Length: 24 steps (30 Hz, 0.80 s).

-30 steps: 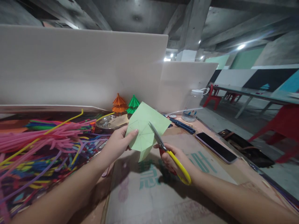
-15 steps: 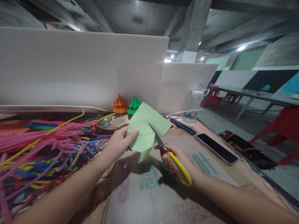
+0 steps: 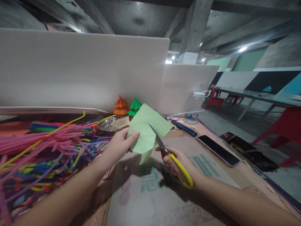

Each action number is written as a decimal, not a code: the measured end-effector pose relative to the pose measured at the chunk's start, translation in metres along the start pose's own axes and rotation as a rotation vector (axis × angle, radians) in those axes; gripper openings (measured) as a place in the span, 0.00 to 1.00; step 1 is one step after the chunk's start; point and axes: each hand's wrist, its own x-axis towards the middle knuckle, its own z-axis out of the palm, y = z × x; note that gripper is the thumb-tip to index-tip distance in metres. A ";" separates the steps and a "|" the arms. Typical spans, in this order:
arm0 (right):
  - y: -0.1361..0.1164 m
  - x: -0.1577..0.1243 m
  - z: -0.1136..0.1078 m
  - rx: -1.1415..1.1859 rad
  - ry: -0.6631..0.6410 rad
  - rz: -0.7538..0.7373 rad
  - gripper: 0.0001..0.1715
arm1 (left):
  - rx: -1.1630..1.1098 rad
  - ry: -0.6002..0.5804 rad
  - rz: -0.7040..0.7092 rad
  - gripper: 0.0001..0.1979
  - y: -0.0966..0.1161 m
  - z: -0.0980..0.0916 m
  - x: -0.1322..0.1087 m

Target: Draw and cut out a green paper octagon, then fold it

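My left hand (image 3: 118, 146) pinches the left edge of a light green paper sheet (image 3: 147, 128) with pencil lines radiating across it, held up above the cardboard-covered table (image 3: 152, 201). My right hand (image 3: 175, 163) grips yellow-and-red-handled scissors (image 3: 169, 153). Their blades reach up into the paper's right side. A loose cut flap of the paper hangs down at the bottom.
A heap of coloured pipe cleaners (image 3: 42, 147) fills the left. Behind the paper are a metal dish (image 3: 109, 123), an orange paper tree (image 3: 120, 105) and a green paper tree (image 3: 134, 106). A plastic jar (image 3: 195, 106), a blue tool (image 3: 184, 127) and a phone (image 3: 218, 150) lie right. White partition boards (image 3: 82, 69) stand behind.
Almost nothing has moved. The paper and scissors have shifted very slightly as the view settles; both hands keep the same grips.
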 end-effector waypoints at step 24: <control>0.001 0.002 0.004 0.047 -0.035 -0.038 0.46 | -0.065 0.116 0.063 0.27 0.001 -0.008 0.006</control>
